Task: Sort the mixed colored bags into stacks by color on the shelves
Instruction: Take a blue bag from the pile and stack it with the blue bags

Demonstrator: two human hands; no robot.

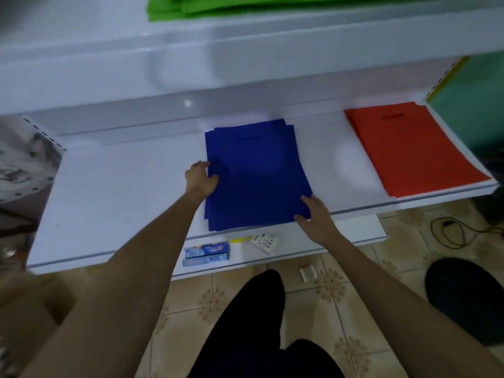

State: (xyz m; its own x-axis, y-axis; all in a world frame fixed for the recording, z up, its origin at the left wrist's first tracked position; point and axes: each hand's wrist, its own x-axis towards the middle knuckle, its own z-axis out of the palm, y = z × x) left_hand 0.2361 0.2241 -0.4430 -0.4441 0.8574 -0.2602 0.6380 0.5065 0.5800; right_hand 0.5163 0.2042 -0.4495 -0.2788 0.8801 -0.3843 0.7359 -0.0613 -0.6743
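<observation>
Blue bags (256,173), long axis near-to-far, lie between the hands: left hand (200,177) pinching the left edge, right hand (313,214) spread flat on the near-right corner.

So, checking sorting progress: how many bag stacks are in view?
3: green stack on the upper shelf; blue stack mid lower shelf; red stack to its right. More may be hidden.
</observation>
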